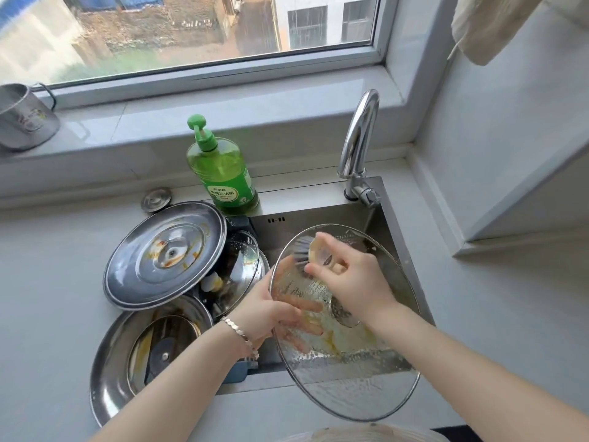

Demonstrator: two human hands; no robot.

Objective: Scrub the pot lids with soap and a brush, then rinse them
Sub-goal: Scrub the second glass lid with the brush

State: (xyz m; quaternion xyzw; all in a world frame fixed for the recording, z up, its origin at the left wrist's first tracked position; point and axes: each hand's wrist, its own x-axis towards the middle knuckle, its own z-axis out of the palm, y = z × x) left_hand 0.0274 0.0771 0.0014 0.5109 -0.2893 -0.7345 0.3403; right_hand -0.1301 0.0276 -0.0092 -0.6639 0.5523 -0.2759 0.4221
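Observation:
A large glass pot lid (357, 387) with a metal rim is held tilted over the sink. My left hand (271, 314) grips its left edge, fingers showing through the wet glass. My right hand (347, 275) grips a round brush (310, 250) and presses its bristles against the lid's upper part. Soapy droplets and yellowish residue cover the glass. A dirty steel lid (165, 253) leans at the sink's left. Another steel lid (134, 355) with a glass centre lies in front of it.
A green dish soap pump bottle (223, 173) stands behind the sink (318, 215). The chrome tap (358, 145) rises at the back right. More lids (242, 269) are stacked in a rack. A small lid (156, 199) and a metal mug (25, 119) sit on the left.

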